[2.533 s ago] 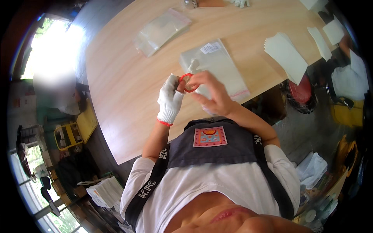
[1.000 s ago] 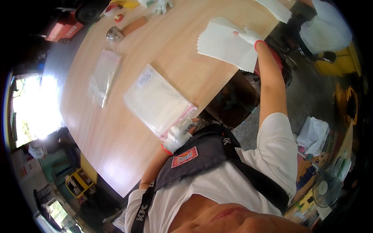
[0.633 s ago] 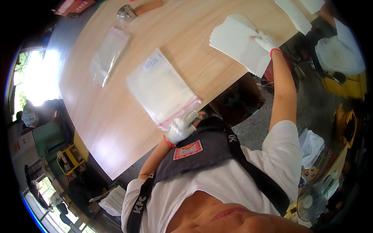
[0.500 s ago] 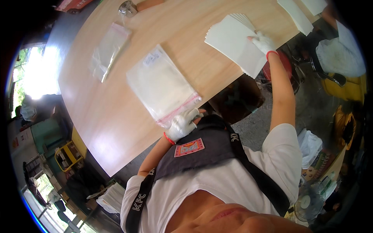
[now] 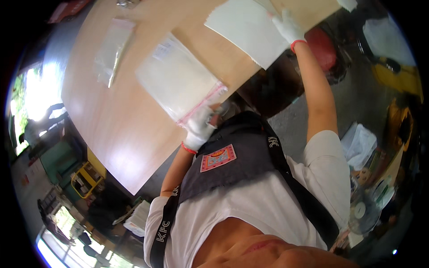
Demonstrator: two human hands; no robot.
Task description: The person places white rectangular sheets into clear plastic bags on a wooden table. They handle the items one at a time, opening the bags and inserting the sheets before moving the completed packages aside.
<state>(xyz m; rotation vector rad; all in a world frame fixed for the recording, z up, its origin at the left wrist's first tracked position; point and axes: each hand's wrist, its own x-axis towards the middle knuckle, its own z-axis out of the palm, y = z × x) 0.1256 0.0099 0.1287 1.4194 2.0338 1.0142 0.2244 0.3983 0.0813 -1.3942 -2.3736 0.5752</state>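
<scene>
My right hand (image 5: 288,27), in a white glove with a red cuff, reaches to the stack of white sheets (image 5: 246,31) at the table's far right. Its fingers are stretched out over the sheets' right side. My left hand (image 5: 199,130), gloved the same way with bare fingertips, is at the near edge of a pile of clear plastic bags (image 5: 176,80). A pink strip runs along that edge. The left fingers are blurred, so their grip cannot be made out.
Another small bundle of clear bags (image 5: 114,51) lies farther left on the wooden table (image 5: 107,134). A shiny metal object (image 5: 128,3) sits at the far edge. A red stool (image 5: 321,49) stands beyond the table's right edge, with a white plastic bag (image 5: 359,145) lower right.
The view has shifted, so the table's things sit higher and farther left. My right hand has moved toward the far part of the sheets, whose fanned edge has largely left the view.
</scene>
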